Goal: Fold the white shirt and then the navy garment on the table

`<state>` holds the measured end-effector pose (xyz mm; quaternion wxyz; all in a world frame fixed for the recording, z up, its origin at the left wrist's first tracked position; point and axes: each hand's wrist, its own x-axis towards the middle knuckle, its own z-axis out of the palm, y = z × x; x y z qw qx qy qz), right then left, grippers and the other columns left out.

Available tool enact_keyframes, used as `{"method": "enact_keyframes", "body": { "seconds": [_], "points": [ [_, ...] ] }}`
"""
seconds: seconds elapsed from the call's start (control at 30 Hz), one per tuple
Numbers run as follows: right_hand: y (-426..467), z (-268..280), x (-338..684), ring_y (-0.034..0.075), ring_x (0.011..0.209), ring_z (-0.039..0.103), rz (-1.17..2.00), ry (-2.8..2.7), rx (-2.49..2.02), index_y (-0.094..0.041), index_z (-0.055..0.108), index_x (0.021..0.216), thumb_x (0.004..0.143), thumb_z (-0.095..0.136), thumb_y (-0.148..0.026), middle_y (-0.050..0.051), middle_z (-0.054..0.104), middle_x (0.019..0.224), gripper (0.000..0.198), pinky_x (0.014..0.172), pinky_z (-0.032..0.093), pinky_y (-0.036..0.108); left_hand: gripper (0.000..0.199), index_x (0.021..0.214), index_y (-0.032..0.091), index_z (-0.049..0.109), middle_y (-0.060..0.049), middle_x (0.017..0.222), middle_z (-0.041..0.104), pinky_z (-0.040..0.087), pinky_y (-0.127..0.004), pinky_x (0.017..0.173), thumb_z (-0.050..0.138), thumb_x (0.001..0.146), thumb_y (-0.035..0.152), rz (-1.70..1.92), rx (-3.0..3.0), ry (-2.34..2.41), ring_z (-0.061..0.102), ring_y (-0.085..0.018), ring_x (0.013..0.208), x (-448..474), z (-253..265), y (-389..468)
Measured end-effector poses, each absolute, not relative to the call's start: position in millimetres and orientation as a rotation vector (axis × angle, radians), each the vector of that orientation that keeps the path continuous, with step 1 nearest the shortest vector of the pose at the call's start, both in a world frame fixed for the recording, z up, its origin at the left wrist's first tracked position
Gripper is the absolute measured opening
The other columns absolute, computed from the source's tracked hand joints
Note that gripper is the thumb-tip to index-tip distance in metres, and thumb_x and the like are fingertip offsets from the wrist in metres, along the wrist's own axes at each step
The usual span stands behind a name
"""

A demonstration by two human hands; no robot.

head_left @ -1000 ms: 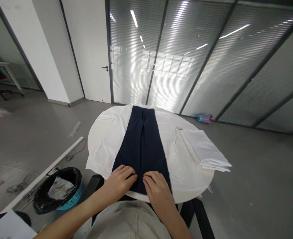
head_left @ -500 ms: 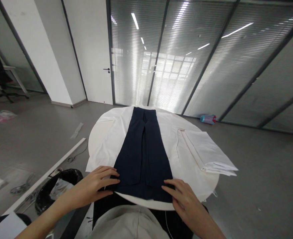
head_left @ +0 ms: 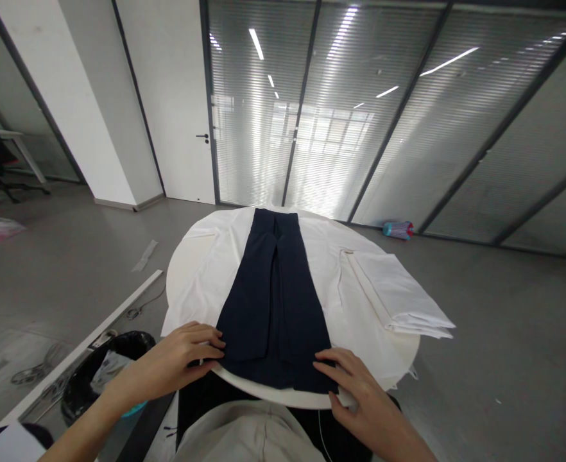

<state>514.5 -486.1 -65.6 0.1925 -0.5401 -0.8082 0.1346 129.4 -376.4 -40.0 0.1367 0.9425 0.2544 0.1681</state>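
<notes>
A dark navy garment (head_left: 249,295), which looks like a pair of trousers, lies flat with its narrow end at the far side. Two long panels run toward me, split down the middle, over another dark layer at the near end. My left hand (head_left: 187,353) rests at its near left corner, fingers stretched and thumb apart by the table edge. At the near right corner, the fingertips of my right hand (head_left: 355,382) touch the fabric, its thumb apart over the table rim. Both hands are open. Beneath the garment spreads a white cloth (head_left: 199,282).
The round white table (head_left: 181,256) carries a folded white cloth (head_left: 398,289) overhanging its right edge. A black-lined bin (head_left: 78,378) stands at the left, near a white strip (head_left: 95,340) and cables. A blue and red bundle (head_left: 397,230) lies by the glass wall.
The whole view has shifted slightly left. My right thumb has moved a little farther from the fingers, down at the table rim. The garment lies as before.
</notes>
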Motion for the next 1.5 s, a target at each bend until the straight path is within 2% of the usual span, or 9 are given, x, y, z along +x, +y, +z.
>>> {"method": "enact_keyframes", "body": {
  "seconds": [0.2,0.4,0.7,0.97,1.03,1.23,1.5],
  "points": [
    [-483,-67,511,0.023,0.128,0.052,0.362,-2.207,-1.482,-0.027,0.065,0.127,0.08,0.051,-0.005,0.008,0.058,0.133,0.053,0.109,0.047,0.046,0.019,0.1,0.023,0.072,-0.005,0.105,0.069,0.054,-0.032,0.09,0.057,0.094,0.013,0.506,2.722,0.771,0.066,-0.019,0.1,142,-33,-378],
    [-484,-72,518,0.023,0.126,0.056,0.347,-2.164,-1.458,-0.026,0.069,0.122,0.088,0.057,-0.012,0.009,0.061,0.131,0.039,0.109,0.049,0.043,0.019,0.101,0.023,0.071,-0.006,0.098,0.069,0.054,-0.03,0.084,0.053,0.097,0.017,0.601,2.748,0.784,0.067,-0.018,0.09,141,-34,-379],
    [-484,-67,512,0.023,0.124,0.055,0.33,-2.182,-1.451,-0.024,0.07,0.117,0.09,0.061,-0.016,0.01,0.061,0.127,0.03,0.107,0.049,0.045,0.016,0.106,0.025,0.072,-0.005,0.102,0.069,0.052,-0.03,0.087,0.061,0.094,0.021,0.486,2.723,0.785,0.066,-0.018,0.091,141,-27,-380],
    [-481,-67,512,0.023,0.12,0.057,0.354,-2.164,-1.422,-0.025,0.072,0.112,0.092,0.061,-0.015,0.009,0.063,0.122,0.025,0.104,0.051,0.043,0.037,0.115,0.029,0.07,-0.003,0.111,0.064,0.051,-0.029,0.088,0.072,0.082,0.012,0.313,2.643,0.814,0.064,-0.019,0.101,143,-31,-380],
    [-481,-67,512,0.022,0.116,0.058,0.34,-2.157,-1.402,-0.025,0.073,0.109,0.093,0.058,-0.014,0.009,0.064,0.118,0.024,0.101,0.052,0.041,0.038,0.115,0.03,0.071,-0.003,0.109,0.064,0.051,-0.027,0.086,0.071,0.083,0.009,0.313,2.634,0.806,0.064,-0.019,0.099,142,-32,-380],
    [-480,-63,508,0.02,0.103,0.062,0.331,-2.162,-1.395,-0.024,0.075,0.1,0.092,0.058,-0.014,0.008,0.066,0.105,0.021,0.09,0.056,0.035,0.019,0.098,0.025,0.074,-0.002,0.089,0.065,0.048,-0.023,0.073,0.058,0.096,0.015,0.42,2.69,0.725,0.063,-0.015,0.084,138,-35,-382],
    [-480,-62,509,0.02,0.104,0.061,0.372,-2.159,-1.384,-0.024,0.075,0.103,0.092,0.06,-0.014,0.008,0.065,0.106,0.022,0.091,0.055,0.035,0.019,0.099,0.025,0.072,-0.002,0.09,0.065,0.045,-0.023,0.073,0.056,0.098,0.015,0.478,2.736,0.732,0.062,-0.015,0.084,137,-39,-384]
  ]
}}
